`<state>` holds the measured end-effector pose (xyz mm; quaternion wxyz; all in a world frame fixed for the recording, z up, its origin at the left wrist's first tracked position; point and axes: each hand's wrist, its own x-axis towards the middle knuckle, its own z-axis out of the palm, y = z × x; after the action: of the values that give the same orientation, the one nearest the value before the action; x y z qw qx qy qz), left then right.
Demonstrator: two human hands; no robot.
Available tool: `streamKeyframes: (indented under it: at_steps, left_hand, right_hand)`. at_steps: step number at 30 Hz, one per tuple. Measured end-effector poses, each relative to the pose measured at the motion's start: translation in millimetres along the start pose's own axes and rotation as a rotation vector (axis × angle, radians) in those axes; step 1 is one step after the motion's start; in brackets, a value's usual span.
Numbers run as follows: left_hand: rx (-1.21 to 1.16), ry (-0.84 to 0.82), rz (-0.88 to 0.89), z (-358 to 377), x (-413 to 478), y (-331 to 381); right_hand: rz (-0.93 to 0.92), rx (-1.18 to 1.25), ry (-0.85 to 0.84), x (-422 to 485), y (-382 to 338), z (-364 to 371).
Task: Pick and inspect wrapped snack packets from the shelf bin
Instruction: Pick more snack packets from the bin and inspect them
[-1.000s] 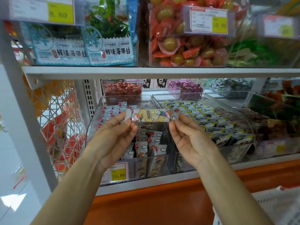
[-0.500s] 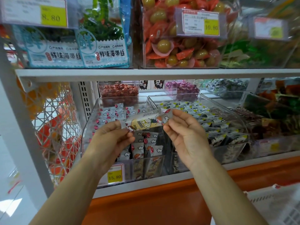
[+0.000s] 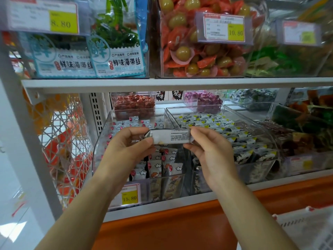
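The packet (image 3: 171,135) shows a white back with fine black print. Left-bin packets (image 3: 173,167) are white with cloud shapes and red dots; right-bin packets (image 3: 249,141) are black-and-white with yellow corners.

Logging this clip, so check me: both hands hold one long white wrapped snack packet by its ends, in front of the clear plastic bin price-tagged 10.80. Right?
Not quite. The head view shows the yellow price tag on that clear plastic bin reading 15.80, not 10.80. Otherwise yes: the left hand and right hand hold the long white wrapped snack packet by its ends.
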<state>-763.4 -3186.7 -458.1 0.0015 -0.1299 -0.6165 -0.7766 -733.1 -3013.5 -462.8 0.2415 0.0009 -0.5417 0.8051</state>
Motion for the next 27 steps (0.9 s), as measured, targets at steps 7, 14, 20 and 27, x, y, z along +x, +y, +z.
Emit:
streamKeyframes:
  at_steps: [7, 14, 20, 27]
  left_hand:
    - [0.039, 0.013, -0.005, 3.9, -1.9, -0.5]
    - [0.024, 0.090, -0.015, 3.3, -1.0, 3.4]
    - [0.052, 0.125, -0.011, 3.3, -1.5, 3.7]
    - [-0.023, 0.153, 0.026, 8.6, -2.9, 0.8]
  right_hand:
    - [-0.031, -0.039, 0.049, 2.3, 4.9, -1.8]
    - [-0.014, -0.035, 0.020, 2.9, 5.9, -0.2]
    - [0.041, -0.080, -0.026, 3.5, 6.4, 0.1]
    - [0.102, -0.110, -0.109, 3.8, 6.1, 3.3]
